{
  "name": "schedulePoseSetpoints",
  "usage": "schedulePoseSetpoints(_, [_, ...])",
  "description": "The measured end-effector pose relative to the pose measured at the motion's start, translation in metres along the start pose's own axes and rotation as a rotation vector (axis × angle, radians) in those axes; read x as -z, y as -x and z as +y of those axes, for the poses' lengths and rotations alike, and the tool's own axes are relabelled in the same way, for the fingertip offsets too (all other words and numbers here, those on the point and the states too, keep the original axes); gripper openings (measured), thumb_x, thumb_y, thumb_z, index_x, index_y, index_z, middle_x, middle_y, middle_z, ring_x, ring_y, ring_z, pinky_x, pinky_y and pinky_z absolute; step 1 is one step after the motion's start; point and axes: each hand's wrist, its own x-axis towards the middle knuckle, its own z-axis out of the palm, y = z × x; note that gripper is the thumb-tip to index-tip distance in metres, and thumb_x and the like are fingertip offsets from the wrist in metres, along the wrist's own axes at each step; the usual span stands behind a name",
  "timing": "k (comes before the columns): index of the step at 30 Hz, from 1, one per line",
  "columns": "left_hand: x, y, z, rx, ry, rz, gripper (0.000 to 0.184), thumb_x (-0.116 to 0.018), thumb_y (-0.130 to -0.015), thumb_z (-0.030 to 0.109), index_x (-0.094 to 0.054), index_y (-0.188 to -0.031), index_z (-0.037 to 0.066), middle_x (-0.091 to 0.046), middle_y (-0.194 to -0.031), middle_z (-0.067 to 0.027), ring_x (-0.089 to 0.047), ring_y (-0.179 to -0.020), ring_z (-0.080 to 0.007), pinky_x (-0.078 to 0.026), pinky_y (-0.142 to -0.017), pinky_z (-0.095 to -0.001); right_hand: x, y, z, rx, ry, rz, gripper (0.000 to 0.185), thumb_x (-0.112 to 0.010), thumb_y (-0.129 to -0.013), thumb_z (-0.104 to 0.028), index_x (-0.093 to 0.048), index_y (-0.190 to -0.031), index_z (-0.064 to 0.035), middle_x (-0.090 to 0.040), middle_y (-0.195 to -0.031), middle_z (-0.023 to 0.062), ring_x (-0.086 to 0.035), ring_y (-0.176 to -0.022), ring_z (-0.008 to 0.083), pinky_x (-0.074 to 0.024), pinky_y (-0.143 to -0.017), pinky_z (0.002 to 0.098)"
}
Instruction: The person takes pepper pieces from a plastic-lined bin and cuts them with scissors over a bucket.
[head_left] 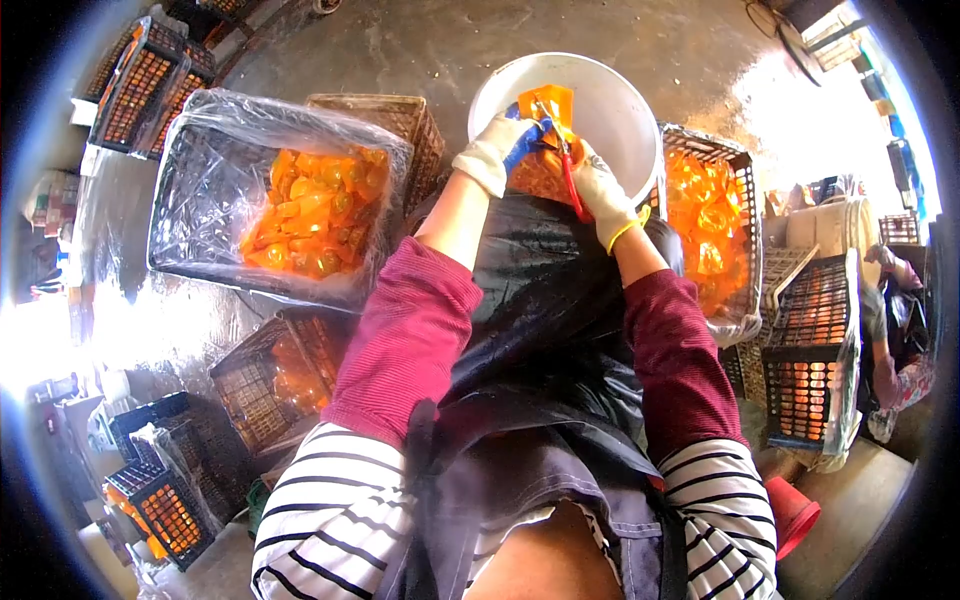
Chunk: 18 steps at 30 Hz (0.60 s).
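Glistening floor (420, 50), crates (424, 150) around scissors (573, 185)

Orange packet (562, 97): glossy, flexible film, positioned at 12 o'clock. Red-handled scissors (571, 178): handles toward 5 o'clock, metal blades directed toward 11 o'clock, overlapping the packet.

The right hand (604, 192) hides part of the red-handled tool (572, 182), whose tip is too small to make out against the orange packet (553, 102). The black apron (540, 290) covers the near rim of the white bucket (634, 125). The striped sleeves (335, 500) are cut off by the bottom edge. A person (900, 300) at far right is indistinct.
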Motion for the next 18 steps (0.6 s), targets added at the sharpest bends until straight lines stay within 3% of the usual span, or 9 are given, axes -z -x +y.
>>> schedulePoseSetpoints(4, [-0.004, 0.003, -0.002, -0.014, 0.147, 0.016, 0.047, -0.070, -0.081, 0.012, -0.050, -0.121, 0.000, -0.060, -0.101, -0.0075, -0.060, -0.084, -0.0132, -0.051, -0.070, -0.0222, 0.004, -0.005, 0.013, -0.104, 0.035, -0.024, 0.032, -0.061, -0.089, -0.022, -0.060, -0.115, -0.0040, -0.064, -0.098, 0.0052, -0.055, -0.093, 0.0139, -0.0420, -0.083, 0.0278])
schedulePoseSetpoints(6, [-0.003, -0.004, -0.009, -0.109, -0.031, 0.088, 0.049, -0.070, -0.080, 0.012, -0.049, -0.124, 0.002, -0.060, -0.102, -0.0075, -0.060, -0.084, -0.0136, -0.051, -0.071, -0.0222, 0.005, -0.005, 0.011, -0.108, 0.111, -0.046, 0.033, -0.061, -0.089, -0.021, -0.060, -0.117, -0.0047, -0.064, -0.098, 0.0052, -0.055, -0.094, 0.0122, -0.0419, -0.081, 0.0262])
schedulePoseSetpoints(9, [0.003, -0.010, -0.011, -0.124, -0.076, 0.110, 0.048, -0.070, -0.082, 0.015, -0.051, -0.124, 0.002, -0.061, -0.102, -0.0077, -0.060, -0.085, -0.0144, -0.051, -0.073, -0.0233, 0.004, -0.007, 0.021, -0.051, 0.004, -0.065, 0.039, -0.060, -0.086, -0.039, -0.061, -0.113, -0.0102, -0.067, -0.097, 0.0130, -0.061, -0.095, 0.0280, -0.0443, -0.081, 0.0358])
schedulePoseSetpoints(11, [0.004, -0.004, -0.003, -0.105, 0.033, 0.046, 0.045, -0.068, -0.084, 0.020, -0.053, -0.121, 0.001, -0.061, -0.104, -0.0078, -0.061, -0.086, -0.0154, -0.051, -0.074, -0.0244, 0.005, -0.006, 0.018, -0.092, -0.173, -0.132, 0.040, -0.060, -0.086, -0.039, -0.062, -0.113, -0.0097, -0.067, -0.094, 0.0106, -0.063, -0.087, 0.0234, -0.0465, -0.075, 0.0340])
schedulePoseSetpoints(14, [0.002, 0.007, 0.015, 0.014, 0.016, 0.120, 0.040, -0.064, -0.087, 0.029, -0.059, -0.115, 0.000, -0.063, -0.101, -0.0089, -0.061, -0.087, -0.0162, -0.051, -0.075, -0.0258, 0.012, -0.001, -0.006, -0.268, -0.298, -0.209, 0.039, -0.060, -0.086, -0.039, -0.062, -0.113, -0.0103, -0.067, -0.089, 0.0068, -0.063, -0.074, 0.0162, -0.0467, -0.062, 0.0303])
schedulePoseSetpoints(15, [0.000, 0.015, 0.021, -0.198, -0.347, 0.164, 0.041, -0.060, -0.089, 0.034, -0.061, -0.110, -0.001, -0.065, -0.096, -0.0095, -0.062, -0.085, -0.0164, -0.051, -0.073, -0.0265, 0.014, 0.001, -0.011, -0.347, -0.317, -0.233, 0.039, -0.060, -0.086, -0.039, -0.062, -0.113, -0.0108, -0.067, -0.088, 0.0055, -0.063, -0.069, 0.0138, -0.0463, -0.057, 0.0290])
schedulePoseSetpoints(18, [0.003, 0.008, 0.013, -0.198, -0.337, 0.225, 0.035, -0.061, -0.089, 0.030, -0.063, -0.108, 0.000, -0.066, -0.090, -0.0081, -0.061, -0.079, -0.0151, -0.051, -0.068, -0.0274, 0.012, -0.009, 0.007, -0.419, -0.275, -0.250, 0.037, -0.062, -0.087, -0.036, -0.060, -0.119, -0.0181, -0.066, -0.081, 0.0008, -0.059, -0.055, 0.0093, -0.0418, -0.045, 0.0224])
